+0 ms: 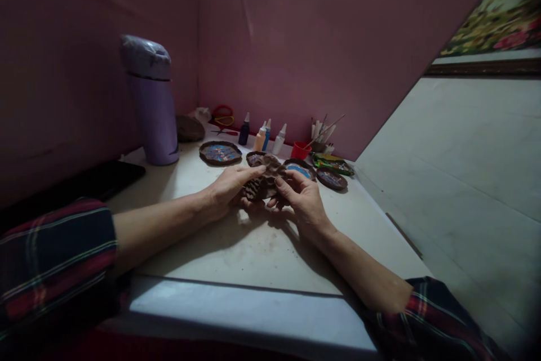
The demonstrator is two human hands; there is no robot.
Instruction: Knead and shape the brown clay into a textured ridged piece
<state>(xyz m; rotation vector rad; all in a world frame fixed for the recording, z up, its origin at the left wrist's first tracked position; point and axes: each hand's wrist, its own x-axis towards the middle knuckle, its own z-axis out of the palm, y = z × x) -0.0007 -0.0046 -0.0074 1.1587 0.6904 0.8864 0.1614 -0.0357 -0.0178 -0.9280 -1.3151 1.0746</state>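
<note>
Between both hands, above the white table, is a brown clay piece (270, 172) with a wavy edge and a ridged patch at its lower left. My left hand (230, 189) grips its left side, thumb on top and fingers beneath. From the right, my right hand (302, 197) pinches its edge between thumb and fingers. Just behind the piece lie a small brown clay dish (255, 158) and a brown clay dish with a blue middle (300, 169), both partly covered. The fingers hide part of the clay piece.
A purple bottle (154, 107) stands at left beside a dark phone-like slab (122, 172). Along the back are a speckled clay dish (220, 152), a clay lump (189, 128), scissors (224, 131), paint bottles (261, 137), a red cup (300, 150) and another clay dish (332, 178).
</note>
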